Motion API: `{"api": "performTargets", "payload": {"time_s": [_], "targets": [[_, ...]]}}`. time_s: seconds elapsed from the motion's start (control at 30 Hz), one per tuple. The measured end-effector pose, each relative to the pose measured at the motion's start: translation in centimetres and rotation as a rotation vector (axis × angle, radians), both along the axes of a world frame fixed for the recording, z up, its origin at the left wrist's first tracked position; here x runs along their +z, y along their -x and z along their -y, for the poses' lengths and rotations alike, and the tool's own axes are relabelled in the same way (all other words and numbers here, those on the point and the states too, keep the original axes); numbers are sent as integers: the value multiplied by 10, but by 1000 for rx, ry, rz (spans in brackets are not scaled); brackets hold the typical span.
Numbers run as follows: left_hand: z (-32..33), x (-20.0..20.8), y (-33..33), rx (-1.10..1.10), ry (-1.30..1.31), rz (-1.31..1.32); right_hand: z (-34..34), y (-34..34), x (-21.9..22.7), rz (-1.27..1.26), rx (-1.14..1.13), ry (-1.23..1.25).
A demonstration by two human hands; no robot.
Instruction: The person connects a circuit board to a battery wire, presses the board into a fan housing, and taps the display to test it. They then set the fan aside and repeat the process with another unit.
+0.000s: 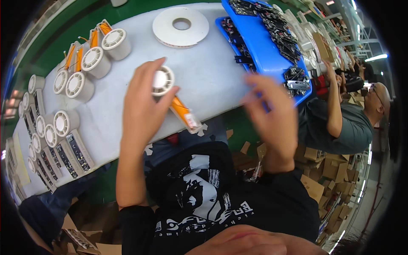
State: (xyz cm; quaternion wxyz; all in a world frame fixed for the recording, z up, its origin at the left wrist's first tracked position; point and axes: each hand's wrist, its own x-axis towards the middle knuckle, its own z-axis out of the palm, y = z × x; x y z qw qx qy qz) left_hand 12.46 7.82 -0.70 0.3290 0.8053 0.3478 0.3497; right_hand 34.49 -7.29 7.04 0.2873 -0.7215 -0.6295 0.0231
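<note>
My left hand (144, 95) is closed around the round head of a white fan-like unit (162, 80). Its handle, with an orange strip inside, points down toward me past the table's front edge. My right hand (272, 110) is blurred by motion, fingers apart, with nothing visible in it. It hovers beside the near-left side of a blue tray (272, 55). Dark circuit boards (280, 36) lie along that tray, and another blue tray is partly hidden beneath it.
A roll of white tape (180, 27) lies at the table's far side. Several white units (80, 87) with orange strips stand at the left, and others with exposed circuit boards (73, 155) lie nearer. A co-worker (340, 119) sits at the right. Cardboard boxes (331, 174) are piled below.
</note>
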Motion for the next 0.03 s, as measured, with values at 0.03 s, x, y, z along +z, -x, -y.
{"api": "performTargets", "payload": {"time_s": [0.03], "targets": [[-3,1,5,-12,4,7,3,-2,1,7,-12,4]]}}
